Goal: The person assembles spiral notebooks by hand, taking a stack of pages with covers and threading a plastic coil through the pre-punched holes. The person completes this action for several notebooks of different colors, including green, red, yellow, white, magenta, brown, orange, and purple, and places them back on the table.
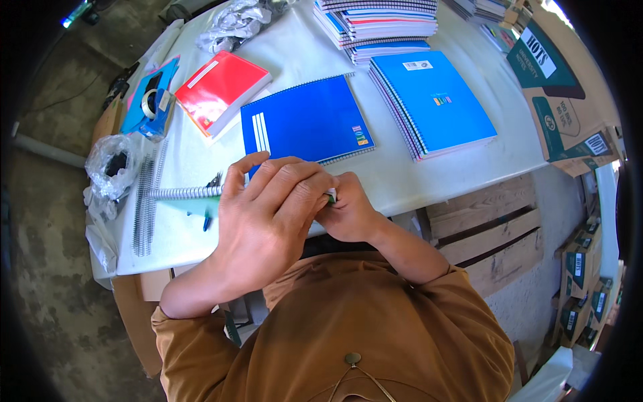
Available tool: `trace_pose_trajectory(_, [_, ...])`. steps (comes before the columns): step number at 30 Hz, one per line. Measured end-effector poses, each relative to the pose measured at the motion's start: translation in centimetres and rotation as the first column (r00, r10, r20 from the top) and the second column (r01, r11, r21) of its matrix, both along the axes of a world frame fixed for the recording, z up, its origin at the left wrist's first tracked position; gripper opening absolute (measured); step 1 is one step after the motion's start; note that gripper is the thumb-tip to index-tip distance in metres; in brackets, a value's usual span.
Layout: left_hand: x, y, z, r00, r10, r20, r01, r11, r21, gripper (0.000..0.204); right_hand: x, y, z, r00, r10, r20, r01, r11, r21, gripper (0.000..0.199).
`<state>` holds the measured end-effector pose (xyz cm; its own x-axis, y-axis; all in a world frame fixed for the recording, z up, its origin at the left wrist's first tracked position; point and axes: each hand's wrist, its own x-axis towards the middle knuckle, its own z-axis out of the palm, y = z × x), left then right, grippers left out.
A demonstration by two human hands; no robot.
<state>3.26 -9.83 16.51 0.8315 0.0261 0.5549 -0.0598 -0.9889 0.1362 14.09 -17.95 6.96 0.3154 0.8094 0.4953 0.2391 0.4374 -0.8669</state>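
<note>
My left hand (264, 208) arches over the table's near edge, fingers curled together toward my right hand; what they hold is hidden. My right hand (349, 206) is closed beside it, touching its fingertips. A small white and green bit (331, 195) shows between the two hands; its kind is unclear. To the left, a metal spiral coil (187, 193) runs behind my left hand, above a translucent green sheet (191, 209). A dark blue spiral notebook (305, 120) lies just beyond my hands. Small dark pieces (214, 179) and a blue pen-like object (207, 222) are near the coil.
Light-blue spiral notebooks (435, 100) are stacked at right, with a taller notebook pile (382, 30) behind. A red book (221, 90), tape roll (149, 104), loose coils (146, 201) and plastic bag (112, 164) lie left. Cardboard boxes (569, 100) stand right.
</note>
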Motion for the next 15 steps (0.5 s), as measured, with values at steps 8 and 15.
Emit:
trace_pose_trajectory(8, [-2.0,1.2,4.0,0.983,0.178,-0.042,-0.175,0.982,0.074,0.038,-0.3,1.1,3.4,0.998,0.055,0.043,-0.061,0.981,0.182,0.028])
trace_pose_trajectory(15, [-2.2,8.1,0.3,0.828,0.415,0.377,-0.487,0.866,0.115,0.030,12.3,2.1,6.6,0.593,-0.638,0.491,0.190,0.703,0.685,0.027])
